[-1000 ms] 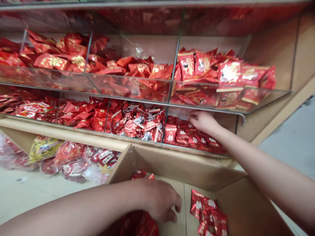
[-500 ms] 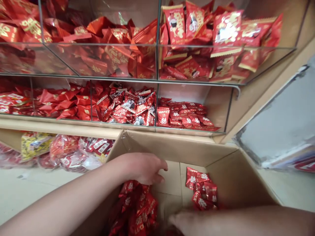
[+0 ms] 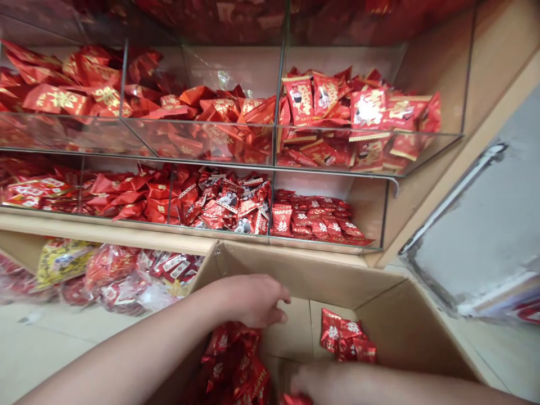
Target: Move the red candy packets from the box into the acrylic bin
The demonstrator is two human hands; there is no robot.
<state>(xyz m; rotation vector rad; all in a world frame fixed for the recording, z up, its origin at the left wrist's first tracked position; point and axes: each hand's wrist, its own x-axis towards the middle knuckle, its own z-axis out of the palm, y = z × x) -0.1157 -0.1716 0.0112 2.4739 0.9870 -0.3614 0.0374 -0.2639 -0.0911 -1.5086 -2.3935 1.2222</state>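
Since a second ago, right hand (image 3: 314, 383) has dropped from the lower bin into the cardboard box (image 3: 405, 332); fingers touch red candy packets (image 3: 236, 365) at the bottom edge, grip unclear. Left hand (image 3: 253, 299), fingers curled, rests on the same heap. Small packet cluster (image 3: 346, 340) lies beside. Beyond, clear shelf bins (image 3: 329, 247) hold red sweets.

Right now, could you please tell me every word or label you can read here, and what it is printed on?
"HAPPY": on a red packet at the front of the lower right bin.
"HAPPY", partly readable: on a packet in the red bundle under the left hand, inside the cardboard box.
Gold signs on the upper packets: too blurred to read.
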